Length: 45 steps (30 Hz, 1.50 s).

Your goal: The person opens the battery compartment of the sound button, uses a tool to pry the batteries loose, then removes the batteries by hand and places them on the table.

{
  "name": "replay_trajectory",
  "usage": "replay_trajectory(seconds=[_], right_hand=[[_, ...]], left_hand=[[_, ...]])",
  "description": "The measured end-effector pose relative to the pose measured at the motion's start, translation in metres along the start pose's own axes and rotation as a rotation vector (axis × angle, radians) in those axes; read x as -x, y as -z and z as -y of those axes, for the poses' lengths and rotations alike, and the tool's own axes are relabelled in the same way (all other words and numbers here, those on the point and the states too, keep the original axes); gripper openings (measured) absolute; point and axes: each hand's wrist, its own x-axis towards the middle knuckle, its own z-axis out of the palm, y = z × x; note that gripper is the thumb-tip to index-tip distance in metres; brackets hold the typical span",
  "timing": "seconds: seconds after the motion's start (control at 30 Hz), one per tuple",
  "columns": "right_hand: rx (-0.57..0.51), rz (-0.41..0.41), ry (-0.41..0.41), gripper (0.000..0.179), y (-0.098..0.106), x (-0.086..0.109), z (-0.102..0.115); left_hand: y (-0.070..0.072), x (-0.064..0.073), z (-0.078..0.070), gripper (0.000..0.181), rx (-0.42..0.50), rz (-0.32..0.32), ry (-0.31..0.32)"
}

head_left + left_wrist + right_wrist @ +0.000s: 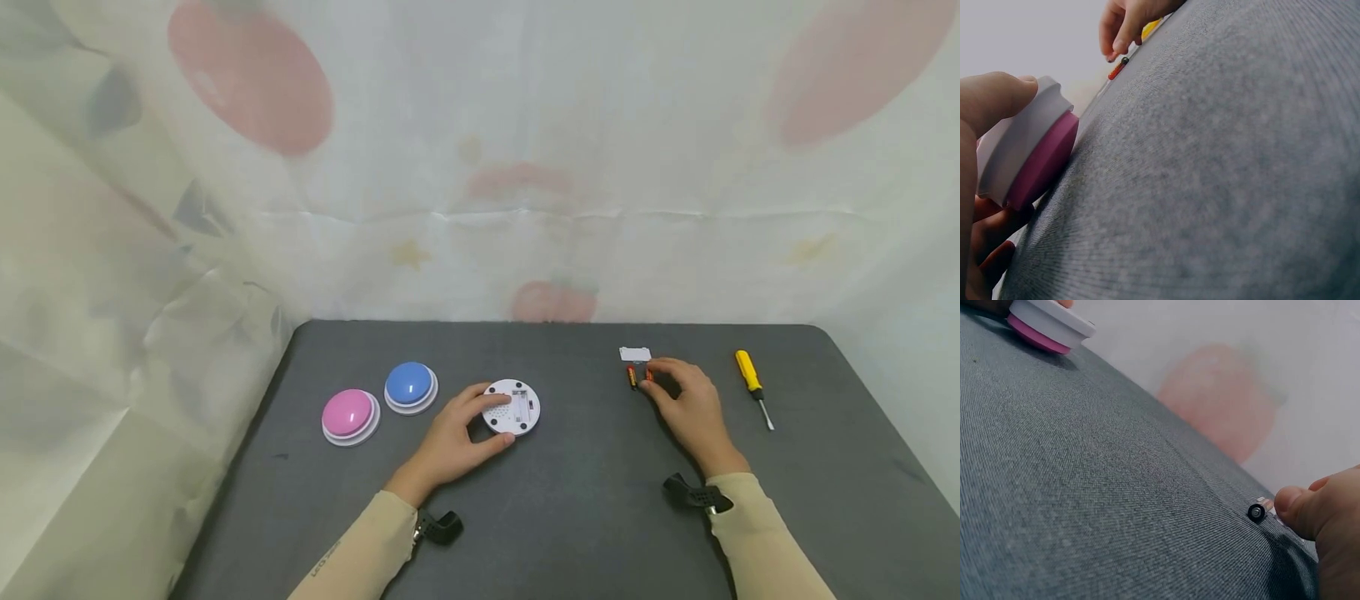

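Observation:
My left hand (457, 437) grips a round white push-button light (501, 421) by its rim. It lies upside down, its battery compartment facing up. Its pink dome (1047, 159) points down at the table in the left wrist view. To the right, my right hand (692, 408) pinches a small orange battery (649, 375) between thumb and fingers, mostly hidden by the fingertips. A second battery (632, 377), orange and black, lies just left of those fingertips. Behind the batteries is a white battery cover (635, 354).
Two more push-button lights, one pink (348, 414) and one blue (409, 387), stand dome up on the left of the dark grey table (570, 500). A yellow-handled screwdriver (748, 373) lies to the right. A printed curtain (465, 250) hangs behind the table.

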Motion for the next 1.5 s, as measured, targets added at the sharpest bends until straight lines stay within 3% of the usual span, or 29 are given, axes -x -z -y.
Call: replay_trajectory(seconds=[0.77,0.9,1.07,1.2,1.33,1.43,1.5], right_hand=[[0.017,0.111,-0.052,0.030,0.003,-0.001,-0.002],[-0.001,0.079,-0.043,0.027,0.002,0.002,-0.001],[-0.030,-0.033,-0.034,0.019,-0.004,0.004,-0.004],[-0.051,-0.137,0.016,0.020,-0.008,0.001,0.002],[-0.111,-0.217,0.145,0.023,-0.020,-0.001,0.020],[-0.168,-0.216,0.226,0.026,-0.034,0.001,0.038],[-0.195,-0.166,0.241,0.030,-0.045,0.006,0.050]], left_hand=[[-0.003,-0.002,-0.001,0.056,0.004,0.017,0.031],[-0.004,-0.001,-0.002,0.055,0.011,0.010,0.021],[-0.003,-0.001,-0.004,0.055,0.011,0.007,0.017],[-0.004,-0.002,-0.002,0.055,0.004,0.005,0.017],[-0.006,-0.002,0.000,0.056,0.001,0.020,0.040],[-0.006,-0.002,0.000,0.056,0.003,0.032,0.055],[-0.007,-0.002,0.000,0.056,0.003,0.032,0.054]])
